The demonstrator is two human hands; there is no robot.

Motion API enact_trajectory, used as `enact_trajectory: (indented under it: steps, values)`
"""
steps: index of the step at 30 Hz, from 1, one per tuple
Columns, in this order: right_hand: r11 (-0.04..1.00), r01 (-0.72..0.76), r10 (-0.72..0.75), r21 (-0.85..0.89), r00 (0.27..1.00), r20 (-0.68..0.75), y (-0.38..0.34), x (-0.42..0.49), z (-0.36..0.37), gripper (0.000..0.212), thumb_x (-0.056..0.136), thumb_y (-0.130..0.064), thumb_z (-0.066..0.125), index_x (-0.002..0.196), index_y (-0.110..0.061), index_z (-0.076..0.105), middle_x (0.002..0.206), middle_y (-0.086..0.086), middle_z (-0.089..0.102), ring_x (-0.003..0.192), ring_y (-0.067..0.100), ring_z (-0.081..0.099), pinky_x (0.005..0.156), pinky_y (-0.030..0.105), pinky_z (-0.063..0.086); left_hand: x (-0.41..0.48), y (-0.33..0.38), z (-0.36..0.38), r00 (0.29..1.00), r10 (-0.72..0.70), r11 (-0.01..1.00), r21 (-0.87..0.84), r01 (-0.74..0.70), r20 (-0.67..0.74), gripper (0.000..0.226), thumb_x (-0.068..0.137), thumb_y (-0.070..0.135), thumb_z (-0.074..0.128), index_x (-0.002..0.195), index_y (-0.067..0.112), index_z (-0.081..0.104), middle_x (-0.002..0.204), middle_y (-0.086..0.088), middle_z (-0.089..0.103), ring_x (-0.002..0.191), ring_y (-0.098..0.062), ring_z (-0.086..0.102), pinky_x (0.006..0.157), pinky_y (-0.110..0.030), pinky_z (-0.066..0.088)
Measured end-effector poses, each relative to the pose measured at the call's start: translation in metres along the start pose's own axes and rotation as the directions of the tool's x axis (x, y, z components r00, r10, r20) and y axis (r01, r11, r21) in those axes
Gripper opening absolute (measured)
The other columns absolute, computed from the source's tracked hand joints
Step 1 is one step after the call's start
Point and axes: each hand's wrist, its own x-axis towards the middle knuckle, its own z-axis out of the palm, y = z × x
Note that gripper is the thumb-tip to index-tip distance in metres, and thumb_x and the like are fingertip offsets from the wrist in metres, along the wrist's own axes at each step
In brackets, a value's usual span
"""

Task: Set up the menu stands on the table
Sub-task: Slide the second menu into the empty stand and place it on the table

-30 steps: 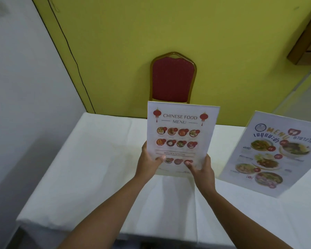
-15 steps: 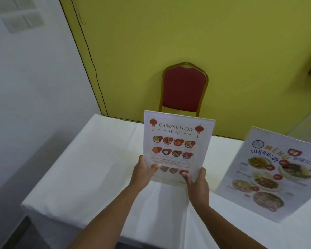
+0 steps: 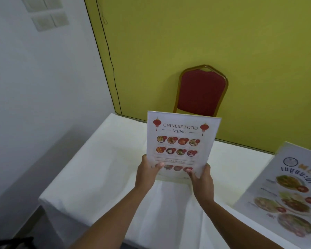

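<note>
A white Chinese food menu stand [image 3: 181,139] with red lanterns and dish photos is upright over the middle of the white-clothed table [image 3: 101,169]. My left hand [image 3: 147,174] grips its lower left corner, thumb on the front. My right hand [image 3: 199,180] grips its lower right corner the same way. Whether its base touches the cloth is hidden by my hands. A second menu stand [image 3: 293,191] with Thai lettering and dish photos leans back at the table's right side, cut off by the frame edge.
A red padded chair [image 3: 202,91] with a gold frame stands behind the table against the yellow wall [image 3: 187,36]. A white wall [image 3: 34,87] runs along the left, close to the table's left edge. A dark object [image 3: 9,242] shows at the bottom left.
The view has turned left and tilted up, so both menus sit lower and further right in frame. My hands keep the same grip on the Chinese menu stand.
</note>
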Motion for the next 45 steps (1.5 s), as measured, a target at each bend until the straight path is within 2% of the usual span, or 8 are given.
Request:
enact_trajectory:
  steps: [8, 13, 16, 20, 24, 36, 42, 45]
  values:
    - [0.998, 0.062, -0.056, -0.034, 0.989, 0.138, -0.068, 0.057, 0.076, 0.057, 0.082, -0.037, 0.071, 0.126, -0.018, 0.041, 0.118, -0.001, 0.061, 0.105, 0.025, 0.062, 0.083, 0.039, 0.051, 0.067, -0.004, -0.065, 0.992, -0.012, 1.000, 0.020, 0.015, -0.123, 0.035, 0.089, 0.023, 0.067, 0.111, 0.013, 0.042, 0.115, -0.001, 0.062, 0.088, -0.014, 0.058, 0.050, -0.009, 0.044]
    - [0.990, 0.129, -0.112, -0.056, 0.964, 0.240, -0.109, 0.094, 0.129, 0.058, 0.081, -0.032, 0.072, 0.127, -0.013, 0.041, 0.115, -0.001, 0.061, 0.094, 0.019, 0.057, 0.076, 0.033, 0.043, 0.110, -0.017, -0.101, 0.975, -0.027, 0.999, -0.026, 0.022, -0.220, 0.042, 0.090, 0.022, 0.066, 0.120, 0.007, 0.042, 0.125, -0.008, 0.063, 0.091, -0.014, 0.059, 0.063, -0.012, 0.049]
    - [0.987, 0.153, -0.131, -0.056, 0.949, 0.288, -0.124, 0.112, 0.163, 0.058, 0.081, -0.031, 0.073, 0.126, -0.013, 0.041, 0.117, 0.001, 0.063, 0.103, 0.024, 0.060, 0.081, 0.035, 0.046, 0.132, -0.023, -0.122, 0.964, -0.046, 0.998, -0.058, 0.032, -0.261, 0.042, 0.091, 0.021, 0.065, 0.121, 0.008, 0.040, 0.125, -0.006, 0.061, 0.092, -0.013, 0.059, 0.063, -0.015, 0.052]
    - [0.985, 0.161, -0.131, -0.067, 0.936, 0.327, -0.141, 0.128, 0.202, 0.059, 0.080, -0.032, 0.074, 0.126, -0.012, 0.042, 0.121, 0.005, 0.062, 0.110, 0.028, 0.060, 0.082, 0.033, 0.044, 0.159, -0.034, -0.145, 0.954, -0.080, 0.994, -0.094, 0.055, -0.290, 0.045, 0.091, 0.020, 0.065, 0.126, 0.013, 0.038, 0.130, -0.007, 0.060, 0.108, -0.023, 0.065, 0.082, -0.035, 0.058]
    - [0.984, 0.168, -0.137, -0.055, 0.921, 0.364, -0.148, 0.137, 0.229, 0.061, 0.080, -0.029, 0.074, 0.130, -0.014, 0.042, 0.125, 0.005, 0.062, 0.113, 0.027, 0.059, 0.083, 0.031, 0.042, 0.174, -0.046, -0.158, 0.942, -0.095, 0.991, -0.121, 0.058, -0.322, 0.051, 0.091, 0.019, 0.065, 0.133, 0.015, 0.037, 0.132, -0.005, 0.059, 0.116, -0.025, 0.062, 0.087, -0.035, 0.056]
    - [0.980, 0.173, -0.123, -0.094, 0.911, 0.393, -0.149, 0.146, 0.242, 0.061, 0.082, -0.035, 0.072, 0.130, -0.018, 0.039, 0.126, 0.002, 0.062, 0.112, 0.027, 0.061, 0.090, 0.043, 0.052, 0.185, -0.059, -0.159, 0.938, -0.152, 0.978, -0.187, 0.096, -0.311, 0.051, 0.089, 0.022, 0.067, 0.131, 0.026, 0.038, 0.134, -0.001, 0.058, 0.116, -0.023, 0.063, 0.085, -0.039, 0.057]
    - [0.988, 0.141, -0.105, -0.070, 0.922, 0.372, -0.149, 0.138, 0.242, 0.059, 0.084, -0.036, 0.069, 0.132, -0.022, 0.038, 0.127, 0.000, 0.061, 0.113, 0.026, 0.060, 0.090, 0.041, 0.052, 0.183, -0.065, -0.154, 0.932, -0.180, 0.973, -0.195, 0.122, -0.313, 0.048, 0.091, 0.027, 0.065, 0.131, 0.025, 0.040, 0.132, 0.000, 0.060, 0.115, -0.024, 0.064, 0.085, -0.037, 0.057]
    - [0.974, 0.179, -0.121, -0.136, 0.926, 0.358, -0.142, 0.130, 0.238, 0.055, 0.088, -0.035, 0.064, 0.135, -0.021, 0.039, 0.132, -0.001, 0.058, 0.119, 0.024, 0.056, 0.089, 0.038, 0.047, 0.180, -0.071, -0.151, 0.929, -0.170, 0.977, -0.181, 0.115, -0.330, 0.049, 0.090, 0.030, 0.066, 0.132, 0.026, 0.043, 0.131, 0.001, 0.060, 0.115, -0.023, 0.064, 0.085, -0.036, 0.057]
